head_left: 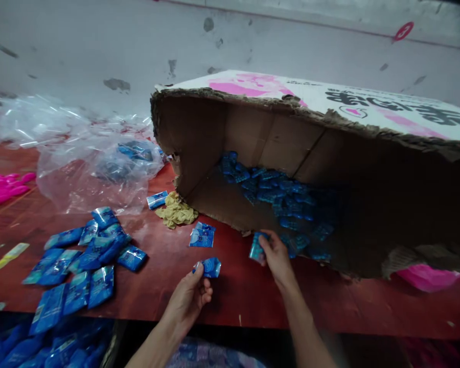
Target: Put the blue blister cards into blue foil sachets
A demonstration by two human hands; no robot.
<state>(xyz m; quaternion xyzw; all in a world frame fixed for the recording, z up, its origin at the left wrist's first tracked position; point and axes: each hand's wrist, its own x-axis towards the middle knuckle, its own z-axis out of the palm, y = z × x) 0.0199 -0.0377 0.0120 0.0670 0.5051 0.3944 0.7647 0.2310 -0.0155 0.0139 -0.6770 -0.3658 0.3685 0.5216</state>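
Note:
My left hand (189, 299) is closed on a small blue packet (209, 267) just above the red-brown table (237, 291). My right hand (276, 255) grips another blue packet (256, 247) at the torn front edge of a big cardboard box (253, 133) lying on its side. Inside the box lies a heap of several blue packets (279, 194). One loose blue packet (202, 235) rests on the table between my hands and the box.
A pile of blue packets (84, 260) covers the table's left part, with more below the front edge (42, 347). Crumpled clear plastic bags (95, 168) lie behind it. A yellowish crumpled wad (176, 210) sits by the box corner. Pink things (5, 186) lie far left.

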